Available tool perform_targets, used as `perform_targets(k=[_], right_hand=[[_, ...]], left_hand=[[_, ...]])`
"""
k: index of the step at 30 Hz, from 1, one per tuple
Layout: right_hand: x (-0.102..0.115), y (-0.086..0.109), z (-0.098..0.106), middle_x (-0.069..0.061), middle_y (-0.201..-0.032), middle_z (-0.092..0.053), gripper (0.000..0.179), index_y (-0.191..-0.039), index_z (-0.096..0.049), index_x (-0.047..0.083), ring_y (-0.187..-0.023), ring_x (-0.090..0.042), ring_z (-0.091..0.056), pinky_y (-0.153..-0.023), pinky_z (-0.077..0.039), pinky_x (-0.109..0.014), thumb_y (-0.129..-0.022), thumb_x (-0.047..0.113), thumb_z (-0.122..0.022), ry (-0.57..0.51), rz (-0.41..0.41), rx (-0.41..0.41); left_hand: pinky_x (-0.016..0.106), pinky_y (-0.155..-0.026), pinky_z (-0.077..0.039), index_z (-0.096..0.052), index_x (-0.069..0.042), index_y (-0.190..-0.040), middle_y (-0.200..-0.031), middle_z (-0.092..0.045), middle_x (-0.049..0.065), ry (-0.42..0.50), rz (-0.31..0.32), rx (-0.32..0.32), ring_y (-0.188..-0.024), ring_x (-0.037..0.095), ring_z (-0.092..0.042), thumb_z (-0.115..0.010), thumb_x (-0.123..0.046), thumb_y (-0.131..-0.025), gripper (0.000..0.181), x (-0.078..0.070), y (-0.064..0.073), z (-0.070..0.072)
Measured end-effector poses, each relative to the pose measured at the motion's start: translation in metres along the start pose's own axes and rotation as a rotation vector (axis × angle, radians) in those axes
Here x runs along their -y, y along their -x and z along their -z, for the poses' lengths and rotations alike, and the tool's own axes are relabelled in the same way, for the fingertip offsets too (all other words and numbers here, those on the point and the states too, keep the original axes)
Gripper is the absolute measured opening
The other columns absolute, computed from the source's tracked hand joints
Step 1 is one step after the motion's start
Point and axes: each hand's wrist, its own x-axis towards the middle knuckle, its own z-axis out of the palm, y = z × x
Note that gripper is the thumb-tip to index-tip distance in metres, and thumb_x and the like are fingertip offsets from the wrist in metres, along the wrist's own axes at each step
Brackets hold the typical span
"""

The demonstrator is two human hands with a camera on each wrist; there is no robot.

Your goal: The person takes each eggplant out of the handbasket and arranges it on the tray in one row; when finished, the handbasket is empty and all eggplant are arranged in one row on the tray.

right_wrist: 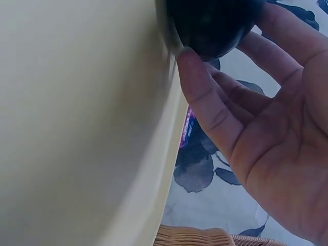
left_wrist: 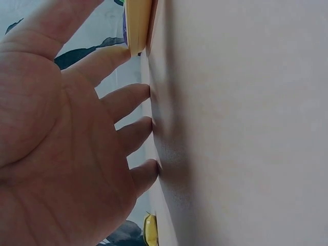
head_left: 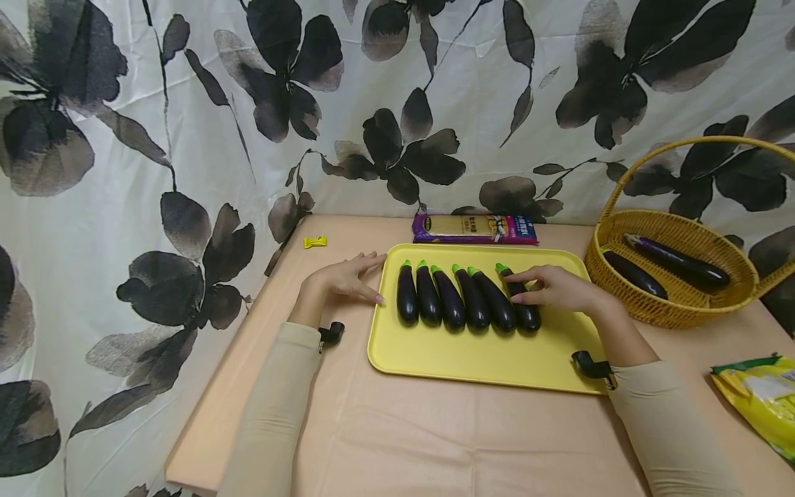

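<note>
Several dark purple eggplants with green stem ends lie side by side on a yellow tray (head_left: 459, 359). My right hand (head_left: 553, 288) grips the rightmost eggplant (head_left: 528, 317) from its right side. In the right wrist view, thumb and fingers reach around the dark, glossy eggplant (right_wrist: 215, 25), low over the tray surface. My left hand (head_left: 344, 279) is at the tray's left edge, fingers extended and spread, holding nothing. The left wrist view has its fingertips along the tabletop (left_wrist: 246, 128), with the tray rim (left_wrist: 137, 25) close by the index finger.
A wicker basket (head_left: 667, 314) with a tall handle stands right of the tray, holding two larger eggplants (head_left: 677, 259). Behind the tray lies a purple-edged noodle packet (head_left: 475, 228). A small yellow wrapped piece (head_left: 315, 241) sits at back left, a yellow-green bag (head_left: 760, 397) at right.
</note>
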Motion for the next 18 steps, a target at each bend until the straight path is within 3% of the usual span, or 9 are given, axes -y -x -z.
perform_targets(k=[6,13,18], right_hand=[[0.001,0.001,0.000,-0.017,-0.123,-0.065,0.054,-0.146,-0.060,0.006,-0.071,-0.019,-0.059,-0.062,-0.049,-0.027,-0.099,0.029,-0.073,-0.025,-0.023,0.025],[0.005,0.004,0.003,-0.019,-0.136,-0.065,0.054,-0.146,-0.062,0.009,-0.100,-0.024,-0.056,-0.080,-0.047,-0.032,-0.100,0.034,-0.072,0.037,-0.010,-0.013],[0.007,0.012,0.013,-0.021,-0.140,-0.062,0.054,-0.147,-0.060,0.007,-0.105,-0.027,-0.060,-0.082,-0.050,-0.034,-0.101,0.035,-0.069,0.036,-0.026,-0.070]], left_hand=[[0.067,-0.128,0.002,-0.022,-0.037,-0.167,-0.177,-0.007,0.000,0.000,-0.001,-0.002,-0.164,0.030,0.005,-0.088,-0.065,-0.071,0.120,0.001,-0.001,0.000],[0.067,-0.128,0.002,-0.021,-0.037,-0.167,-0.177,-0.006,0.001,-0.008,-0.003,-0.001,-0.164,0.030,0.005,-0.087,-0.065,-0.072,0.120,0.001,0.001,-0.001],[0.067,-0.128,0.002,-0.021,-0.037,-0.167,-0.177,-0.006,0.000,-0.005,0.000,-0.002,-0.164,0.030,0.005,-0.087,-0.065,-0.073,0.118,0.000,0.002,-0.001]])
